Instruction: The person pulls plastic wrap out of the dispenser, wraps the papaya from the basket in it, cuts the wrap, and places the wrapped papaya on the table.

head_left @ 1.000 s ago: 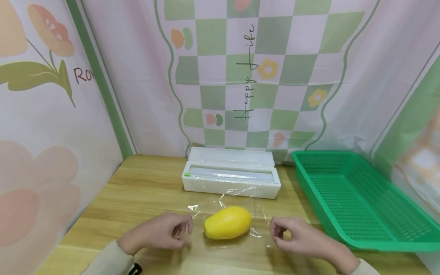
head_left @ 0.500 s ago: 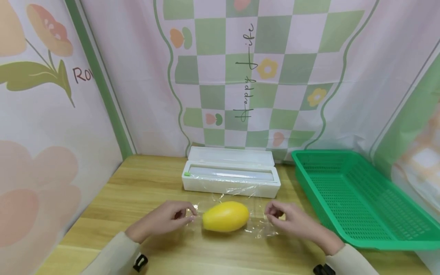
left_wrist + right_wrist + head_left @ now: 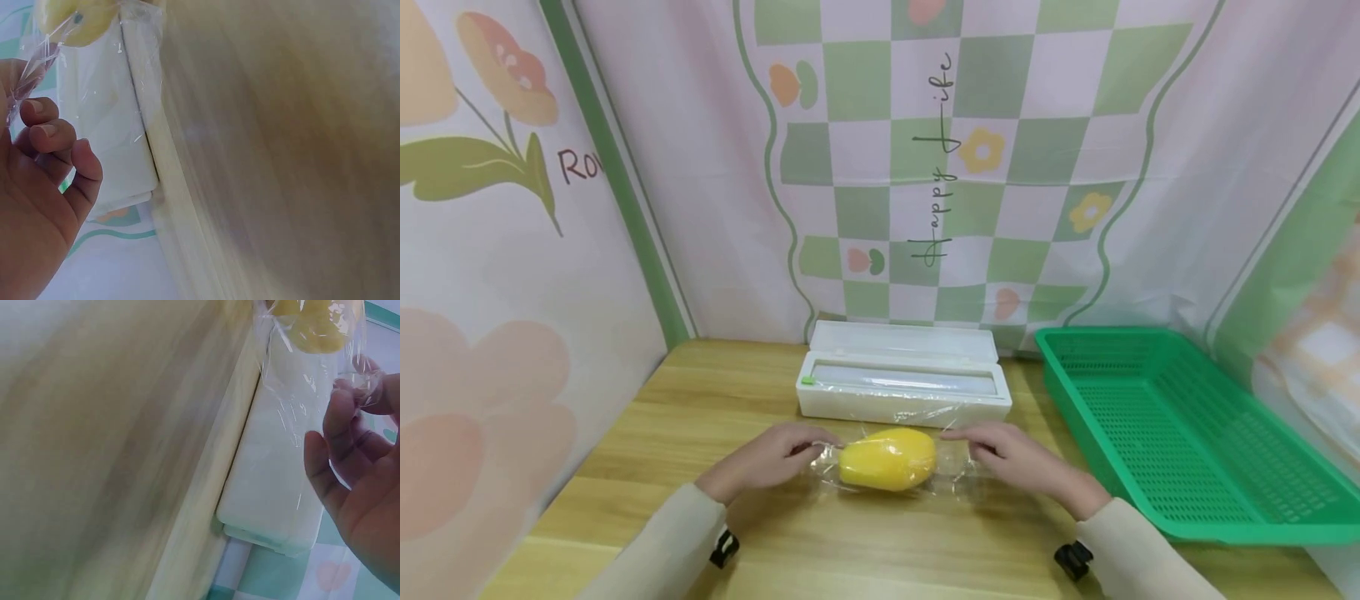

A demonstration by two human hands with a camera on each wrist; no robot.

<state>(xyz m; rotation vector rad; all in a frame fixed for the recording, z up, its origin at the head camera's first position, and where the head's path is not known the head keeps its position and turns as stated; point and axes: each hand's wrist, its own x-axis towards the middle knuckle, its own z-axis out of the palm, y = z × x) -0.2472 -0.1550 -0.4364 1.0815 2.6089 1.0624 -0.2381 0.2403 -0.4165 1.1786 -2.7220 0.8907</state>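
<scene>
A yellow papaya point(image 3: 887, 460) lies on its side near the middle of the table, with clear plastic wrap point(image 3: 953, 465) folded over it. To its left, my left hand point(image 3: 771, 455) pinches an edge of the film; bunched film shows by the thumb and forefinger in the left wrist view. My right hand point(image 3: 1026, 460) grips the film on the fruit's other side, where crumpled wrap point(image 3: 369, 387) sits between thumb and fingers. Behind the papaya stands a white cling film box point(image 3: 902, 407), its lid up and the roll point(image 3: 902, 379) inside.
A green plastic basket point(image 3: 1180, 450) stands at the right of the wooden table point(image 3: 880, 550), close beyond my right hand. Patterned curtains point(image 3: 865, 150) close off the back and sides. Film trails from the box front toward the fruit.
Both hands have moved away from me, up toward the box, and inward. The film's near edge has lifted and now covers the papaya, which has shifted slightly back.
</scene>
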